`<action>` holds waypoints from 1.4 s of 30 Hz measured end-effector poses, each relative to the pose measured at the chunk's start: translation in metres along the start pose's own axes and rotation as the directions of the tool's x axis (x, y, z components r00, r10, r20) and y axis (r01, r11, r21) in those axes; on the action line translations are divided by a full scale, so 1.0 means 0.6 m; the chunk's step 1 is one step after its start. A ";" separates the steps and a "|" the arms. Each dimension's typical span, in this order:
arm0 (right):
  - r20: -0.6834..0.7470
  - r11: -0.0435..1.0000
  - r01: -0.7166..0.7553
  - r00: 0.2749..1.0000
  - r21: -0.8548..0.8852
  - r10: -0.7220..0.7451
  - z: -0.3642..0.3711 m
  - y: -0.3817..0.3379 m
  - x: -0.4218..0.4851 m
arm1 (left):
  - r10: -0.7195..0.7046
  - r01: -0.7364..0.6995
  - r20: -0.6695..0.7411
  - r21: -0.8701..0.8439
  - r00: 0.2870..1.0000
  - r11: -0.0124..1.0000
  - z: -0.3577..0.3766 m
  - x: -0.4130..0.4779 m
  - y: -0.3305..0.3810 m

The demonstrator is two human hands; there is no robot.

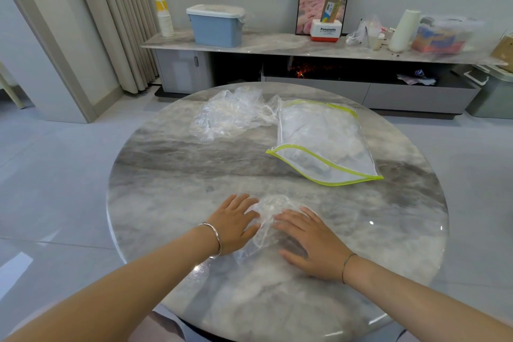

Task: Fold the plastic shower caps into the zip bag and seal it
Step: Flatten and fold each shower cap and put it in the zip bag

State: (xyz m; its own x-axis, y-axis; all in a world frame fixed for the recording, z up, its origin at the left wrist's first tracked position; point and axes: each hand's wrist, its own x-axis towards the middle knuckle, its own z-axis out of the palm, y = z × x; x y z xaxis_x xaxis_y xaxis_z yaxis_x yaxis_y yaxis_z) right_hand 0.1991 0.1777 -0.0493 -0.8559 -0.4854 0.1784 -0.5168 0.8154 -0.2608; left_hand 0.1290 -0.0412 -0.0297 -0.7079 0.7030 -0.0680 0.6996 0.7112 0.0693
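Both hands lie flat, palms down, fingers spread, on a clear plastic shower cap at the near side of the round marble bench. The left hand presses the cap's left edge; the right hand presses its right part, and crinkled plastic bunches up between them. Neither hand is closed around anything: they only press the cap against the bench. More of the thin film spreads toward the person, under and past the left wrist, which wears a silver bangle. A thin bracelet sits on the right wrist.

Farther back on the right lies the zip bag, clear with a yellow-green zip strip. Its mouth faces the person and gapes open, and pale crumpled plastic shows inside. Just left of the bag, touching its far corner, is a loose heap of shower caps, crumpled and transparent.

Behind the bench, a long low cabinet stands along the wall and carries a blue lidded box and a stack of paper cups.
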 end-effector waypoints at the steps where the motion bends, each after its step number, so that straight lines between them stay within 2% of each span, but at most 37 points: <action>1: 0.030 0.999 0.038 0.999 -0.004 -0.038 -0.001 -0.003 -0.003 | -0.019 0.020 0.069 -0.008 0.997 1.000 0.003 -0.004 -0.001; 3: 0.087 0.996 0.091 0.992 -0.014 -0.090 0.000 -0.009 -0.005 | -0.039 0.040 0.115 -0.003 0.993 0.999 0.001 -0.007 -0.003; 7: 0.121 0.990 0.132 0.985 -0.048 -0.125 0.013 -0.008 -0.006 | -0.032 0.034 0.064 -0.026 0.997 0.999 -0.006 -0.009 -0.005; 11: -0.012 0.990 0.090 0.996 -0.112 -0.092 0.031 -0.001 0.000 | -0.002 0.003 0.035 -0.050 0.999 0.999 -0.013 -0.012 0.000; 14: -0.104 0.992 0.098 0.989 -0.074 -0.105 0.032 0.001 0.012 | 0.042 -0.041 0.073 -0.019 0.996 0.999 -0.010 -0.008 -0.007; 15: -0.129 0.997 0.075 0.988 -0.032 -0.079 0.030 -0.001 0.016 | 0.039 -0.037 0.094 -0.024 0.995 0.999 -0.010 -0.008 -0.010; 17: -0.119 0.982 -0.092 0.986 0.168 0.113 0.018 -0.008 0.021 | -0.005 0.014 0.137 -0.069 0.991 0.997 -0.014 -0.008 -0.015; 19: 0.000 0.838 -0.300 0.941 0.455 0.337 0.008 -0.012 0.024 | -0.030 0.050 0.154 -0.122 0.988 0.991 -0.021 -0.008 -0.017; 22: 0.065 0.497 -0.381 0.839 0.780 0.541 -0.002 -0.015 0.035 | -0.083 0.122 0.188 -0.208 0.979 0.970 -0.025 -0.004 -0.023; 24: 0.128 0.330 -0.404 0.776 0.853 0.618 -0.010 -0.018 0.040 | -0.142 0.197 0.183 -0.335 0.973 0.922 -0.022 -0.002 -0.024; 27: 0.197 0.233 -0.473 0.694 0.849 0.692 -0.015 -0.017 0.039 | -0.232 0.268 0.134 -0.464 0.963 0.845 -0.013 0.001 -0.020; 29: 0.188 0.258 -0.520 0.657 0.815 0.730 -0.010 -0.013 0.035 | -0.270 0.301 0.134 -0.451 0.954 0.840 -0.009 0.005 -0.016; 30: 0.153 0.302 -0.541 0.642 0.785 0.752 -0.007 -0.011 0.034 | -0.285 0.319 0.142 -0.443 0.948 0.838 -0.009 0.006 -0.011; 32: -0.005 0.470 -0.566 0.635 0.677 0.773 -0.004 -0.010 0.030 | -0.309 0.348 0.160 -0.433 0.937 0.832 -0.008 0.010 -0.007; 34: -0.227 0.724 -0.489 0.730 0.486 0.645 -0.005 -0.011 0.024 | -0.326 0.366 0.167 -0.422 0.930 0.829 -0.007 0.013 -0.005; 36: -0.364 0.918 -0.305 0.849 0.252 0.382 -0.009 -0.015 0.023 | -0.337 0.378 0.171 -0.428 0.926 0.821 -0.006 0.015 -0.002; 38: -0.338 0.982 -0.172 0.922 0.082 0.190 -0.006 -0.018 0.023 | -0.348 0.376 0.146 -0.440 0.926 0.816 -0.005 0.015 0.001; 39: -0.264 0.986 -0.161 0.950 0.048 0.168 -0.003 -0.020 0.024 | -0.355 0.367 0.113 -0.443 0.928 0.818 -0.007 0.013 0.004; 41: -0.060 0.972 -0.230 0.971 0.042 0.232 0.003 -0.020 0.022 | -0.315 0.288 -0.021 -0.351 0.949 0.891 -0.007 0.012 0.008; 42: 0.044 0.957 -0.285 0.958 0.047 0.283 0.008 -0.016 0.018 | -0.251 0.220 -0.081 -0.278 0.965 0.935 -0.002 0.012 0.008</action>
State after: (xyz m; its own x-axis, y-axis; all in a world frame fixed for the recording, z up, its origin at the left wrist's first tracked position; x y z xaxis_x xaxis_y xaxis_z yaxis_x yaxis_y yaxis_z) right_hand 0.1944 0.1632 -0.0493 -0.9671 -0.2484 0.0551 -0.2519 0.9042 -0.3448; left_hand 0.1272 -0.0325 -0.0289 -0.8663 0.4995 -0.0020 0.4716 0.8192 0.3264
